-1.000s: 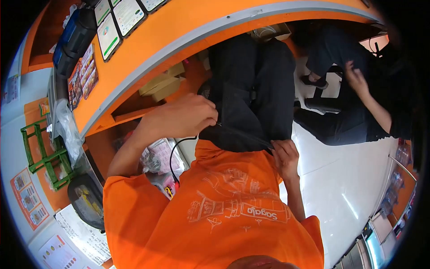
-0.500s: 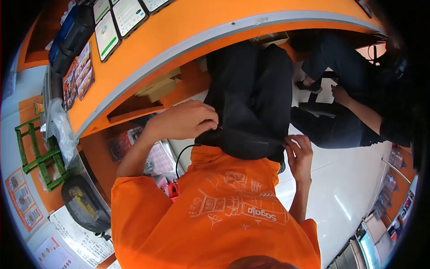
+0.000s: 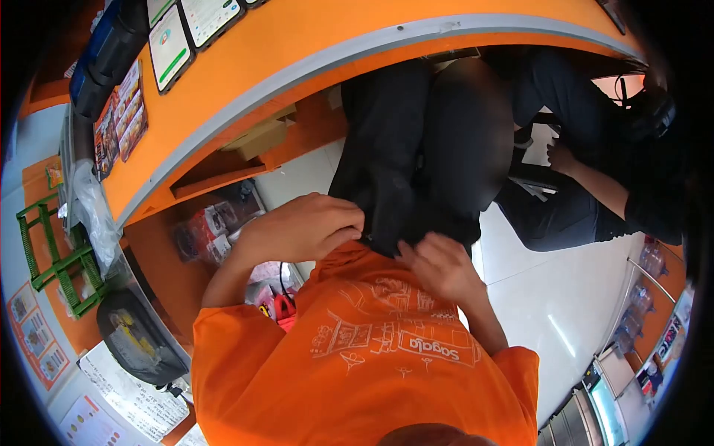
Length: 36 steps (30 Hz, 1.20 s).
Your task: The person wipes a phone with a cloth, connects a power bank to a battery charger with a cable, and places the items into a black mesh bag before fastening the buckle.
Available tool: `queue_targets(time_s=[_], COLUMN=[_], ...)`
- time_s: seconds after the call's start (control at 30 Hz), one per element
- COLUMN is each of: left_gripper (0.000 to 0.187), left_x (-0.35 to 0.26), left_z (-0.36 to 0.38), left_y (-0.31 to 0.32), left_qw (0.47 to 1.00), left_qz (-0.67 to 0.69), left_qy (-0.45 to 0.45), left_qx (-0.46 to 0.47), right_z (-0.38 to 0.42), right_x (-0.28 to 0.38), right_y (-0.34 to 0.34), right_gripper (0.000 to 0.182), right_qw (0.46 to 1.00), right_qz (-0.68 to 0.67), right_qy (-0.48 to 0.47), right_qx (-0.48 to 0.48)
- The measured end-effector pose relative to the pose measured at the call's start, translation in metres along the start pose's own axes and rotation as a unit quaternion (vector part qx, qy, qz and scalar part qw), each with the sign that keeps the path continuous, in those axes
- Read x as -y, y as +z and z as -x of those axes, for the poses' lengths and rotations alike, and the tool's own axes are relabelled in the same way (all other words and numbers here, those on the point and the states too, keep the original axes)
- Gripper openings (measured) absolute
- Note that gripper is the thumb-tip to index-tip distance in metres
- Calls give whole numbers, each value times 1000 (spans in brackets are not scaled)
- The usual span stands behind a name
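Black fabric [image 3: 387,212] lies over my lap, just above the hem of my orange shirt [image 3: 401,334]. My left hand [image 3: 305,227] is closed at the fabric's left edge, with thumb and fingers pinched together on it. Near the shirt hem, my right hand [image 3: 442,267] is over the lower right part of the dark cloth. Its fingers are smeared by motion, and whether they hold anything cannot be made out. Dark trousers cover my legs, which reach under the counter.
An orange counter [image 3: 297,59] with a grey edge holds phones [image 3: 171,48] and leaflets [image 3: 130,111]. A co-worker in dark clothes sits at the right, one hand [image 3: 561,157] showing. Left are a green rack [image 3: 63,260] and a black case [image 3: 141,338].
My right hand has moved left and slightly down, towards my left hand, away from the cloth's right edge. The cloth stretched between my hands has bunched up. My left hand has hardly moved.
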<state>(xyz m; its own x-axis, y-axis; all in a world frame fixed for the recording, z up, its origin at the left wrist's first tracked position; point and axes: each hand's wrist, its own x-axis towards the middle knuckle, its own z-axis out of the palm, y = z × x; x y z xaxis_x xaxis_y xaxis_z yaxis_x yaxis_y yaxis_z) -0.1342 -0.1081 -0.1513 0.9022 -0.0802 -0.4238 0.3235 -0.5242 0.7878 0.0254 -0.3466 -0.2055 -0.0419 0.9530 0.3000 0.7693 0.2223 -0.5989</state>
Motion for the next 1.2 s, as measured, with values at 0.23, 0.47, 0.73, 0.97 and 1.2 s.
queue_targets(time_s=[0.23,0.47,0.73,0.97,1.2], left_gripper=[13,13,10,10,11], left_x=[-5,39,36,25,10], left_z=[8,-15,-11,-5,-12], left_y=[-23,-24,19,35,28], left_qw=[994,998,985,962,972], left_qz=[78,53,60,74,102], left_qy=[78,34,10,-13,-19], left_qx=[21,-4,-159,-261,-210], right_z=[2,7,-40,-39,-50], right_x=[13,-6,-7,-10,-6], right_y=[-54,-21,25,26,23], right_gripper=[30,22,37,29,17], right_qw=[999,994,991,995,994], right_qz=[29,5,46,24,19], right_qy=[-17,96,121,99,103], right_qx=[20,58,16,3,-42])
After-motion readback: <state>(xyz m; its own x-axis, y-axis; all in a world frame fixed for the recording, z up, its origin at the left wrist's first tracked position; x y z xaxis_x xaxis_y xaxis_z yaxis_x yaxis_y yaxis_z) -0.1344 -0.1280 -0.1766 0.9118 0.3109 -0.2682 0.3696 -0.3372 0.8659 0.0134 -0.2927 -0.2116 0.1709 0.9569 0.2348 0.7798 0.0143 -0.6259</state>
